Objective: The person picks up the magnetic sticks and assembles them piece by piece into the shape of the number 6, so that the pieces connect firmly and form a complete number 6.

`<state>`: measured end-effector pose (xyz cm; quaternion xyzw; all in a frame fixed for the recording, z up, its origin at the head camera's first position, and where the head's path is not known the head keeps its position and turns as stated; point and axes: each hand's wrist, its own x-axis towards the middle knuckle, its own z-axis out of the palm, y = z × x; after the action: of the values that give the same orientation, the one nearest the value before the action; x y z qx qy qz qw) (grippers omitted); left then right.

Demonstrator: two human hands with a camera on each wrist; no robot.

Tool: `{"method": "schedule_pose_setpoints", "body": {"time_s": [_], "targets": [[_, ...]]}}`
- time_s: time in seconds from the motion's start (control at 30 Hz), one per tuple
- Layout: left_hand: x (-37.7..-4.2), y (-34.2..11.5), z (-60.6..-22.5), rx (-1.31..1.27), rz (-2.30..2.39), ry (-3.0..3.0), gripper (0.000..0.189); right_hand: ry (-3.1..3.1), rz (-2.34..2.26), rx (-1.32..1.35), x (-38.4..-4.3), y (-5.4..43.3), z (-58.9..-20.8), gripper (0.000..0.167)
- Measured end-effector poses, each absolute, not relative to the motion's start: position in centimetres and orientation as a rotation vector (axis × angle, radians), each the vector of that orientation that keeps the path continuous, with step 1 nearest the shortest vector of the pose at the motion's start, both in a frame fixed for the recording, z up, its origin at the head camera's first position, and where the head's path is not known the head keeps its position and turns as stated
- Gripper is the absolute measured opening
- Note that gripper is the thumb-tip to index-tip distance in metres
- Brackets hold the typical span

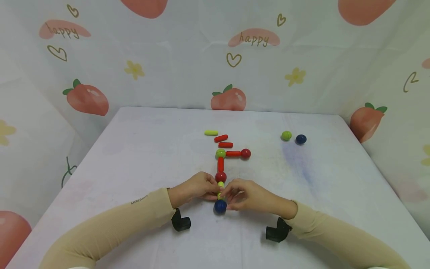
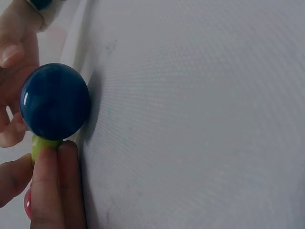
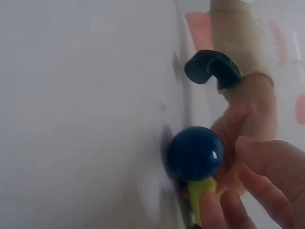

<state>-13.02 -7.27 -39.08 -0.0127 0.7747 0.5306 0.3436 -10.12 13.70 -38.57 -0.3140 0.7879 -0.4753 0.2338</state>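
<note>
A chain of balls and rods lies on the table. My left hand (image 1: 197, 185) pinches the yellow-green rod (image 1: 220, 184) between thumb and fingers. This rod joins a red ball (image 1: 220, 176) to a dark blue ball (image 2: 55, 101) at the near end. My right hand (image 1: 250, 195) is close on the right, its index finger beside the rod and its thumb near the blue ball. In the right wrist view its thumb (image 3: 259, 155) stands apart from its other fingers. Whether they touch the rod is unclear. The far part has a red rod (image 1: 220, 164), green ball (image 1: 220, 153), second red rod (image 1: 233, 153) and red ball (image 1: 246, 153).
Beyond the chain lie two loose red rods, one (image 1: 225, 145) nearer than the other (image 1: 221, 138), and a yellow-green rod (image 1: 211, 132). A green ball (image 1: 286, 135) and a dark blue ball (image 1: 301, 139) sit at the back right. A printed cloth (image 1: 181, 74) hangs behind the table.
</note>
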Motion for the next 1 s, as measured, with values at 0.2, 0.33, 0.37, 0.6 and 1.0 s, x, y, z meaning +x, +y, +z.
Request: {"method": "schedule_pose_setpoints", "body": {"time_s": [0.2,0.33,0.37,0.6,1.0], "targets": [[-13.0,-7.2,-39.0,-0.06,1.374,2.014,0.013,2.221,-1.316,-0.854,-10.9,14.4,-37.5,0.032],[-13.0,-7.2,-38.9,-0.071,1.368,2.022,0.015,2.272,-1.334,-0.824,-11.5,14.9,-36.7,0.031],[-13.0,-7.2,-38.9,-0.075,1.37,2.018,0.015,2.286,-1.339,-0.817,-11.7,15.0,-36.5,0.031],[-13.1,-7.1,-38.8,-0.096,1.362,2.004,0.017,2.391,-1.396,-0.767,-12.8,16.2,-35.0,0.031],[-13.1,-7.1,-39.1,-0.119,1.362,2.008,0.017,2.521,-1.551,-0.676,-15.8,18.0,-33.9,0.029]]}}
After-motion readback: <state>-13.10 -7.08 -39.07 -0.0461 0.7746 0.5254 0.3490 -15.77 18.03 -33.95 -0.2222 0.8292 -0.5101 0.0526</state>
